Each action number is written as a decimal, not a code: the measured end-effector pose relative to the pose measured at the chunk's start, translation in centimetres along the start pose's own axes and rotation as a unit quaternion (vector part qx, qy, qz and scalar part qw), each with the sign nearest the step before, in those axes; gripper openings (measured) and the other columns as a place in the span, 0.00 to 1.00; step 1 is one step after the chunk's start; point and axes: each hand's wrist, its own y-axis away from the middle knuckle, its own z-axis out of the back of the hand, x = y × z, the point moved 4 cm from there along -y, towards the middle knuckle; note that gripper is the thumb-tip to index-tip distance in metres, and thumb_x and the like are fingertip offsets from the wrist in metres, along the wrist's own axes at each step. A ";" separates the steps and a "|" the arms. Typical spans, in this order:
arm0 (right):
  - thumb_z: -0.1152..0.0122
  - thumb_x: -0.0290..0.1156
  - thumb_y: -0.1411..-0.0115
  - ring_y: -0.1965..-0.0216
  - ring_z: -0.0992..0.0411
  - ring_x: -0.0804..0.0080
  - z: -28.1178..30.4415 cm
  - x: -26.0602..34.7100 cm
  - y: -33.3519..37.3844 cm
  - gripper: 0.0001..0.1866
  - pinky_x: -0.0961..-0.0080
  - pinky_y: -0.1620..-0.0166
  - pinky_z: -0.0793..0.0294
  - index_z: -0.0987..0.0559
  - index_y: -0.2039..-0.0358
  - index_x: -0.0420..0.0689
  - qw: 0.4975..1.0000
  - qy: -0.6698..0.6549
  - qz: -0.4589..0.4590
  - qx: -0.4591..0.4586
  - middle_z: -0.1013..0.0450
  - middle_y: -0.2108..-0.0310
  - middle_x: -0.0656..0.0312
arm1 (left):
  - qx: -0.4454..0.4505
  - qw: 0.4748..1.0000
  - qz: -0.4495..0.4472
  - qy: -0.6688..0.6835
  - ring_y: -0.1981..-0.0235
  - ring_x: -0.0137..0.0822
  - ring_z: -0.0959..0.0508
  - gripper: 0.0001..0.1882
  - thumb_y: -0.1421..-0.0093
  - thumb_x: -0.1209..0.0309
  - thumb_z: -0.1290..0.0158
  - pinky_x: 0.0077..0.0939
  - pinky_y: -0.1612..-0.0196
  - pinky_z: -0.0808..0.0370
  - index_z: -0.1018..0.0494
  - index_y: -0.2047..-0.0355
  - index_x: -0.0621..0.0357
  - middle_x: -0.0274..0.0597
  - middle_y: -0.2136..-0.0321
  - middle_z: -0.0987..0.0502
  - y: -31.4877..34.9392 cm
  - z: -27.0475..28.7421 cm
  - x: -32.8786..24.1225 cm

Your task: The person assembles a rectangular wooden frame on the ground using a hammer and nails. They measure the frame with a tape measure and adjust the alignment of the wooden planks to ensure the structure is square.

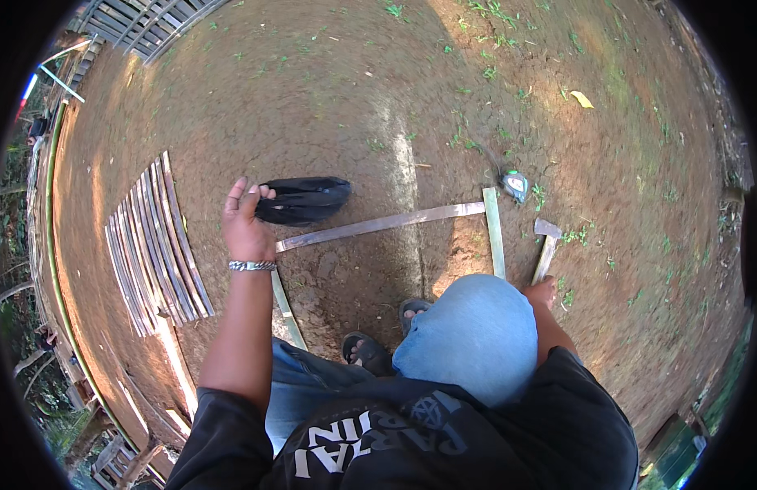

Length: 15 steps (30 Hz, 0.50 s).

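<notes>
My left hand (249, 222) is raised over the ground with its fingers curled and thumb pressed in. Its fingertips overlap the near edge of a black plastic bag (309, 201); what they pinch, if anything, is too small to make out. Low at the right, beside my bent knee, my right hand (541, 292) is closed around the wooden handle of a hatchet (547, 245), whose metal head points away from me. Between the hands a long flat brown slat (378, 228) lies crosswise. Its right end meets a greenish slat (494, 234), its left end another greenish slat (288, 312).
A tape measure (515, 186) lies beyond the hatchet. Several narrow slats (159, 245) are laid side by side at the left. A slatted panel (154, 28) stands at the far left. My sandalled feet (368, 353) rest on the bare earth close to the slats.
</notes>
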 end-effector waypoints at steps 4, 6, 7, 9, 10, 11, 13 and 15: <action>0.39 0.28 0.45 0.39 0.34 0.42 -0.4 0.0 -0.2 0.31 0.50 0.39 0.31 0.38 0.41 0.47 1.000 -0.007 0.004 0.010 0.36 0.41 0.43 | 0.016 0.999 -0.034 -0.011 0.57 0.38 0.21 0.25 0.33 0.74 0.49 0.36 0.49 0.23 0.39 0.38 0.69 0.45 0.59 0.23 0.6 2.0 -4.0; 0.39 0.28 0.45 0.39 0.34 0.42 -0.7 0.2 -0.3 0.31 0.50 0.39 0.31 0.38 0.41 0.47 1.000 -0.004 0.008 0.009 0.36 0.41 0.43 | 0.005 0.999 -0.039 -0.012 0.56 0.38 0.22 0.26 0.32 0.70 0.48 0.37 0.47 0.24 0.39 0.37 0.68 0.45 0.60 0.23 0.8 3.3 -6.4; 0.39 0.28 0.45 0.39 0.34 0.42 -0.7 0.4 -0.5 0.31 0.50 0.39 0.31 0.38 0.41 0.47 1.000 0.002 0.012 0.008 0.36 0.41 0.43 | 0.009 0.999 -0.053 -0.010 0.53 0.40 0.22 0.27 0.32 0.65 0.49 0.40 0.44 0.27 0.38 0.37 0.65 0.45 0.58 0.22 -0.3 5.3 -6.7; 0.38 0.29 0.45 0.40 0.33 0.42 -1.7 0.0 -1.8 0.30 0.50 0.41 0.30 0.37 0.42 0.46 1.000 0.014 0.017 -0.005 0.34 0.42 0.42 | 0.012 0.999 -0.035 -0.005 0.51 0.41 0.22 0.26 0.31 0.64 0.50 0.41 0.43 0.28 0.38 0.37 0.64 0.46 0.56 0.21 -1.0 6.4 -8.2; 0.37 0.29 0.46 0.42 0.31 0.42 -2.5 -1.0 -2.8 0.30 0.50 0.42 0.29 0.36 0.43 0.45 1.000 0.018 0.010 -0.023 0.33 0.44 0.42 | 0.016 1.000 -0.024 -0.002 0.50 0.42 0.22 0.26 0.31 0.63 0.50 0.41 0.42 0.28 0.38 0.37 0.63 0.47 0.55 0.21 -1.9 6.9 -8.6; 0.37 0.30 0.46 0.43 0.30 0.42 -3.5 -1.3 -3.6 0.29 0.50 0.43 0.29 0.35 0.44 0.44 0.999 0.021 0.009 -0.038 0.31 0.46 0.41 | 0.016 1.000 -0.014 -0.007 0.51 0.42 0.21 0.23 0.31 0.63 0.50 0.41 0.42 0.28 0.36 0.40 0.62 0.47 0.56 0.20 -3.1 8.1 -9.0; 0.36 0.30 0.46 0.43 0.30 0.42 -3.7 -1.2 -4.3 0.29 0.50 0.43 0.29 0.35 0.44 0.44 0.998 0.032 0.016 -0.057 0.31 0.46 0.41 | 0.007 1.000 0.014 -0.014 0.54 0.41 0.20 0.19 0.31 0.62 0.49 0.39 0.43 0.29 0.31 0.45 0.58 0.45 0.60 0.18 -5.2 9.7 -9.2; 0.36 0.30 0.46 0.44 0.30 0.42 -3.9 -0.3 -4.0 0.29 0.50 0.43 0.29 0.35 0.44 0.44 0.997 0.041 0.027 -0.053 0.31 0.46 0.41 | -0.032 0.998 0.014 -0.057 0.56 0.40 0.19 0.20 0.33 0.60 0.48 0.38 0.44 0.29 0.31 0.45 0.56 0.44 0.62 0.17 -7.0 11.7 -9.9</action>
